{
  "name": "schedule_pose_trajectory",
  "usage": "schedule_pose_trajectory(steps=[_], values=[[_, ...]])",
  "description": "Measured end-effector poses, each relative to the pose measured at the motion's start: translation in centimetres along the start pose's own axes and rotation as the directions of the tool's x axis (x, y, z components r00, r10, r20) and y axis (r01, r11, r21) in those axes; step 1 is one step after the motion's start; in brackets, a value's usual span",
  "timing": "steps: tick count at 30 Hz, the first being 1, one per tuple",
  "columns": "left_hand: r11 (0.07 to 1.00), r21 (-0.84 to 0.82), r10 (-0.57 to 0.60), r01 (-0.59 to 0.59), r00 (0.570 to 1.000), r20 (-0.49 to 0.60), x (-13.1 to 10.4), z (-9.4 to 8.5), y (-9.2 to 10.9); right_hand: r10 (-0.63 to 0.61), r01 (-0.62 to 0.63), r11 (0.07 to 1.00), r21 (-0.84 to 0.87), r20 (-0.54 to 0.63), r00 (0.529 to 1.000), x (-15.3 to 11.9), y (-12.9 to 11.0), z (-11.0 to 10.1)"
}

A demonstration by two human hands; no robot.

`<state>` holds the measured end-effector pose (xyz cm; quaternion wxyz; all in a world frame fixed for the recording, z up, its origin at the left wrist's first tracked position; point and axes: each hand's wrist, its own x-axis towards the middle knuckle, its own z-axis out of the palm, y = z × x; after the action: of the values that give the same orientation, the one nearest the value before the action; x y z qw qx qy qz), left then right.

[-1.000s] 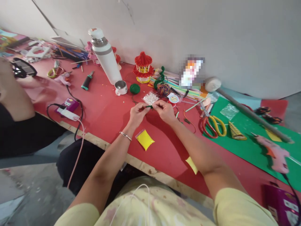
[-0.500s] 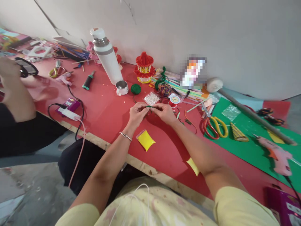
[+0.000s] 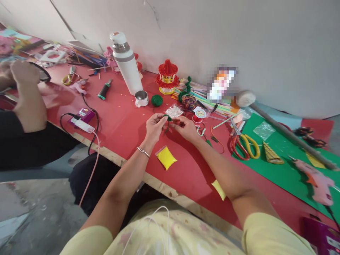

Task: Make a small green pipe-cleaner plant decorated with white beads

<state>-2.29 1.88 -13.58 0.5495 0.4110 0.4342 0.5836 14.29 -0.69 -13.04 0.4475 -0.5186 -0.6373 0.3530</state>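
Note:
My left hand (image 3: 154, 125) is closed, pinching a small piece of green yarn (image 3: 169, 117) between thumb and fingertips. A thin dark strand (image 3: 167, 129) dangles below it. Close beside the piece, my right hand (image 3: 186, 128) is also closed, thumb against fingers; whatever lies in that pinch is too small to make out. Just behind my hands lie a clear bag of white beads (image 3: 174, 111) and a green yarn ball (image 3: 157, 100). A spool of red thread (image 3: 199, 115) stands behind my right hand. Nearer to me rests a yellow packet (image 3: 166, 158).
A white thermos (image 3: 126, 67), its metal cup (image 3: 141, 98) and a red paper pavilion (image 3: 168, 78) stand at the back. Scissors (image 3: 244, 145) and a pink glue gun (image 3: 315, 177) lie rightward. A co-worker's hand (image 3: 25, 72) is at far left, near a power strip (image 3: 83, 124).
My fingertips have drawn slightly apart, showing more of the green piece and its hanging strand. The view has shifted a little left. The co-worker's hand has moved.

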Motion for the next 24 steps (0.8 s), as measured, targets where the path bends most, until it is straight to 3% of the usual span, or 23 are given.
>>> schedule_pose_trajectory(steps=[3,9,13,19,24], values=[[1.0,0.006,-0.016,0.016,1.0,0.009,-0.1,0.0,-0.1,0.029,-0.031,0.994,0.106,0.015,0.999,-0.1,-0.7,-0.1],[0.995,0.008,-0.104,0.104,0.99,0.095,-0.5,0.3,-0.4,0.051,-0.05,0.988,0.146,-0.002,0.999,0.0,-0.4,0.2],[0.994,-0.061,-0.085,0.091,0.993,0.086,-0.4,0.3,-0.4,0.115,-0.133,0.977,0.166,0.117,0.987,0.0,0.3,0.3],[0.963,-0.186,-0.171,0.193,0.977,0.128,-0.3,0.0,0.5,0.004,-0.005,1.0,0.019,0.066,0.998,0.0,1.1,0.3],[0.963,-0.142,-0.201,0.229,0.961,0.188,-0.3,-0.2,0.5,-0.029,0.028,0.999,0.025,0.043,0.999,0.0,1.3,0.6]])
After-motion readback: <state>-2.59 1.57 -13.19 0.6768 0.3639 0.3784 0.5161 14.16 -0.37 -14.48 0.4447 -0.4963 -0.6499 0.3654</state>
